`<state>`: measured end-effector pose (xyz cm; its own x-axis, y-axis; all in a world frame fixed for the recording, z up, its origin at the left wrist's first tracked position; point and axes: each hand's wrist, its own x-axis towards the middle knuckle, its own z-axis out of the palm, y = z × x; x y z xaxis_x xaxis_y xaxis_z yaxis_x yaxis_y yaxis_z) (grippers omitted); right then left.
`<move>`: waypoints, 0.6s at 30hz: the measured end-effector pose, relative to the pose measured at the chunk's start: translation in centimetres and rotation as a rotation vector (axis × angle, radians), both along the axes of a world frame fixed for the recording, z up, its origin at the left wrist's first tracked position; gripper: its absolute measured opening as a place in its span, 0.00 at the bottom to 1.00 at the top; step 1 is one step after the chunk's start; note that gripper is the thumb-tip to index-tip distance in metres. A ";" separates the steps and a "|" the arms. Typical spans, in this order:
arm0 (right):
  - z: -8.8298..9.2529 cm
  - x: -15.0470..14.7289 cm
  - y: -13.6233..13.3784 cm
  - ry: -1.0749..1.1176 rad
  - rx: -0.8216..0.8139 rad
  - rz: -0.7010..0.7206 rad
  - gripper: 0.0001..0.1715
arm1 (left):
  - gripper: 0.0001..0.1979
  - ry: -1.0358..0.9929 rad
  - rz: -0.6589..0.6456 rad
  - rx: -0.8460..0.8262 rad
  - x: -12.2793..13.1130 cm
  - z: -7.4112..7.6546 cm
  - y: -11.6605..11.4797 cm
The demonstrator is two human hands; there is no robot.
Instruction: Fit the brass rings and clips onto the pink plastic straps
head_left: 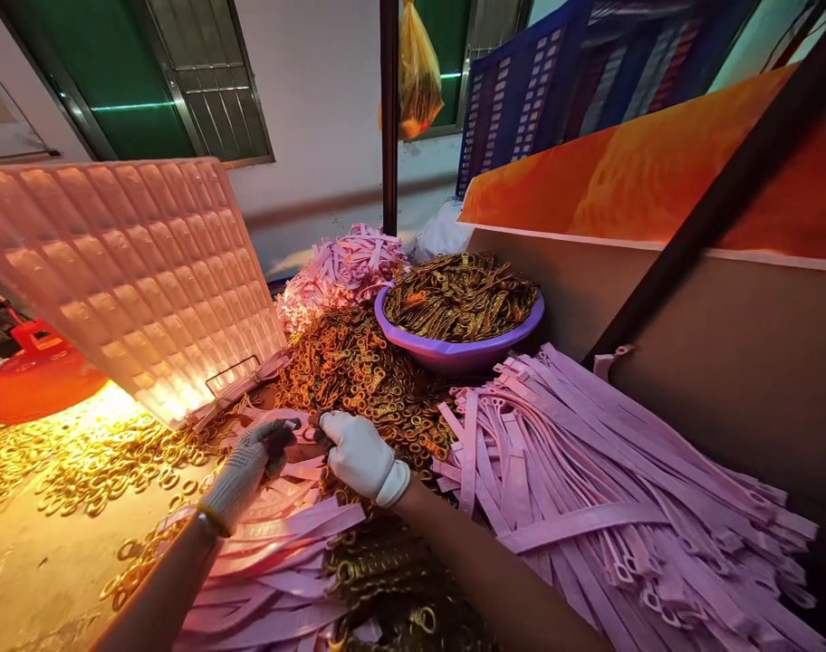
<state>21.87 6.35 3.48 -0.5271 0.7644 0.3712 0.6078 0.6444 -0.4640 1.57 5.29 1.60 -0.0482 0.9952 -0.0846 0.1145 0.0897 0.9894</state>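
My left hand (254, 462), in a knitted work glove with dark fingertips, is closed in a pinch at the middle of the view. Just to its right, my right hand (362, 455), in a white glove, has its fingers pressed together too. The fingertips almost meet, and whatever is between them is too small and hidden to make out. Below the hands lies a heap of pink straps (283, 543). Right behind them rises a pile of gold-coloured metal clasps (359, 362). Dark metal clasps (406, 570) lie beneath my right forearm.
A purple basin (454, 351) full of metal clasps stands behind. Long pink straps (576, 480) with looped ends cover the right side. At left, a red lamp (43, 376) lights gold rings (114, 453) beside a leaning translucent plastic tray (141, 272). A dark slanting bar (698, 208) crosses at right.
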 end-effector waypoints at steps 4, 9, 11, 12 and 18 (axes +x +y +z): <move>0.6 -1.9 -1.6 -0.087 -0.012 0.058 0.10 | 0.23 -0.137 0.035 -0.103 0.5 1.2 -4.5; 1.1 -2.6 -3.4 -0.314 0.064 0.056 0.12 | 0.23 -0.123 0.033 -0.146 1.0 1.6 -6.7; 0.9 -2.7 -3.6 -0.373 0.110 0.070 0.13 | 0.20 0.002 -0.008 -0.130 0.8 1.6 -6.5; 0.7 -2.7 -3.7 -0.394 0.126 0.074 0.13 | 0.18 0.097 -0.046 -0.097 0.7 1.6 -6.3; 0.4 -2.4 -3.6 -0.425 0.083 0.040 0.15 | 0.07 0.348 -0.190 0.121 0.5 0.4 -5.1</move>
<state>19.49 2.70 3.91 -0.6746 0.7174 0.1742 0.7077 0.6956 -0.1240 2.05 0.19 2.05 0.1322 0.9910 0.0221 0.4470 -0.0795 0.8910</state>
